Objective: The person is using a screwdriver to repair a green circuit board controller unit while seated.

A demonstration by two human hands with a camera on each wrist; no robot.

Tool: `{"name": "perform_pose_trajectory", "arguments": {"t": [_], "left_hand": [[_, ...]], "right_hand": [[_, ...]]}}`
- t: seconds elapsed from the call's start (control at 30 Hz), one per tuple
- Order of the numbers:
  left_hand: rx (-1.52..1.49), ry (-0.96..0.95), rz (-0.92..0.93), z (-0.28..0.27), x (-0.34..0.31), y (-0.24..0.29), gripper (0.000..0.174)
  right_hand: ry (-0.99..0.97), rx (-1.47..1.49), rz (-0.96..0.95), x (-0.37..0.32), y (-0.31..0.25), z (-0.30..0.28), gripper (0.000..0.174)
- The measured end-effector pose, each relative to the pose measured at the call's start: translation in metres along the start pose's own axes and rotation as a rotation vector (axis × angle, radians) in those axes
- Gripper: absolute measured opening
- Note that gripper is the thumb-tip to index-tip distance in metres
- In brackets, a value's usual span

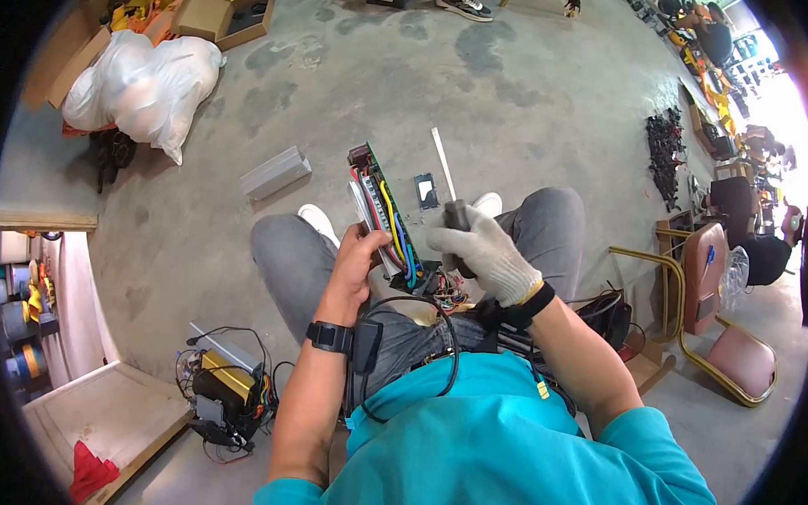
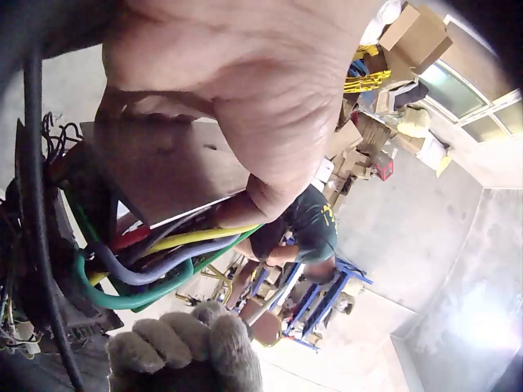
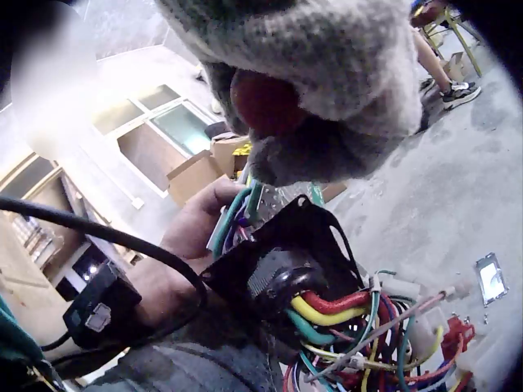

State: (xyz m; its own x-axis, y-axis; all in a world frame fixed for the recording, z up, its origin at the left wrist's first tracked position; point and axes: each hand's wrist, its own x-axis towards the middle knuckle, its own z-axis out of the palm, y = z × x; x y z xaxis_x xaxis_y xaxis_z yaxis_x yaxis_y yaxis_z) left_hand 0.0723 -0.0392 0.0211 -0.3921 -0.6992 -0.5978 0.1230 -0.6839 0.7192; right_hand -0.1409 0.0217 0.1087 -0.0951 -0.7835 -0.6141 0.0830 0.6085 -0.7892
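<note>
My bare left hand (image 1: 359, 251) grips an open electronic controller (image 1: 378, 194), a long green circuit board with metal along its side and yellow, blue and red cables. In the left wrist view, its thumb lies against the yellow cable (image 2: 192, 237). The controller's black end plate (image 3: 331, 237) faces my body, and a tangle of thin connector wires (image 3: 368, 347) hangs from it. My right hand (image 1: 493, 256), in a white knit glove, curls round a dark-handled tool (image 1: 457, 216) close beside the controller. A red round end (image 3: 265, 102) shows in that fist; the tool's kind cannot be told.
An aluminium housing (image 1: 276, 172) lies on the floor at left. Ahead are a small black plate (image 1: 427, 191) and a white strip (image 1: 443, 163). Another wired unit (image 1: 230, 384) sits at lower left, a chair (image 1: 687, 307) at right. A black cable (image 1: 454, 334) loops across my lap.
</note>
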Motion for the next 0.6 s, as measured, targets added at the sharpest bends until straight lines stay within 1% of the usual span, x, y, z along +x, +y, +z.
{"name": "perform_pose_trajectory", "arguments": {"t": [0.07,0.1,0.13,0.2,0.23,0.27,0.33,0.37,0.4,0.43,0.47,0.57,0.6], "left_hand": [[-0.001,-0.002,-0.015,-0.002,-0.001,-0.002,0.048],[0.019,0.047,-0.018,-0.002,-0.004,-0.005,0.049],[0.041,0.083,-0.019,-0.001,-0.005,-0.005,0.050],[0.041,0.089,-0.018,-0.004,-0.008,-0.009,0.051],[0.038,0.076,-0.010,-0.004,-0.007,-0.009,0.052],[0.041,0.079,-0.013,-0.003,-0.009,-0.009,0.052],[0.046,0.086,-0.003,0.000,-0.012,-0.010,0.054],[0.049,0.086,-0.005,0.002,-0.012,-0.011,0.054],[0.062,0.098,0.019,0.004,-0.012,-0.015,0.046],[0.068,0.113,0.047,0.006,-0.013,-0.016,0.040],[0.072,0.112,0.043,0.004,-0.012,-0.019,0.040],[0.175,0.059,0.027,-0.002,-0.011,-0.018,0.044],[0.154,0.027,0.016,0.000,-0.016,-0.015,0.050]], "right_hand": [[-0.006,-0.069,-0.087,-0.002,0.002,0.009,0.034],[-0.011,-0.111,-0.179,-0.001,0.014,0.013,0.037],[-0.011,-0.111,-0.179,-0.003,0.015,0.013,0.037],[-0.118,-0.275,-0.120,-0.008,0.017,0.013,0.040],[-0.117,-0.187,-0.120,-0.010,0.017,0.016,0.040],[-0.119,-0.183,-0.119,-0.010,0.019,0.016,0.040],[-0.103,-0.359,-0.136,-0.009,0.025,0.015,0.042],[-0.093,-0.401,-0.125,-0.010,0.025,0.015,0.044],[-0.090,-0.394,-0.122,-0.011,0.029,0.015,0.044],[-0.065,-0.362,-0.190,-0.012,0.031,0.016,0.045],[-0.037,-0.326,-0.253,-0.015,0.034,0.018,0.047],[-0.014,-0.391,-0.199,-0.021,0.030,0.021,0.049],[-0.009,-0.384,-0.198,-0.022,0.031,0.020,0.049]]}}
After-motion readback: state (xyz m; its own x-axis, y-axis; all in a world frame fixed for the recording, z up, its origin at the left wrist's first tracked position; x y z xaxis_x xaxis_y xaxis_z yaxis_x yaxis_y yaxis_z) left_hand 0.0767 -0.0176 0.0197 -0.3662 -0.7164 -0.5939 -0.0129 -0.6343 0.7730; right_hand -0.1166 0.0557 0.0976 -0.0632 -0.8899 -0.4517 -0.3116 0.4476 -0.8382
